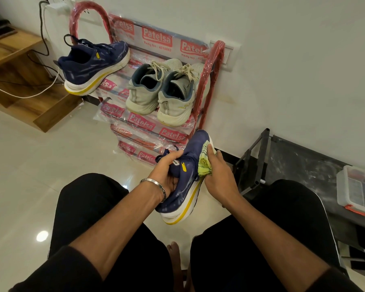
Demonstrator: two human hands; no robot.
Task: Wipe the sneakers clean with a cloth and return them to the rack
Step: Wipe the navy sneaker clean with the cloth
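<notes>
Two navy sneakers, two grey sneakers, one cloth, one rack

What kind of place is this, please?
Probably a room in a home: a red shoe rack with sneakers stands against a white wall by wall sockets, on a glossy tiled floor beside wooden furniture.

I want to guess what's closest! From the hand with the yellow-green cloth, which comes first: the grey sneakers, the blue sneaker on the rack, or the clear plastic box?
From the right hand:
1. Pair of grey lace-up sneakers, straight above, on the rack.
2. Clear plastic box with red latches, far right.
3. Navy sneaker with yellow-striped sole, upper left, on the rack's edge.
</notes>
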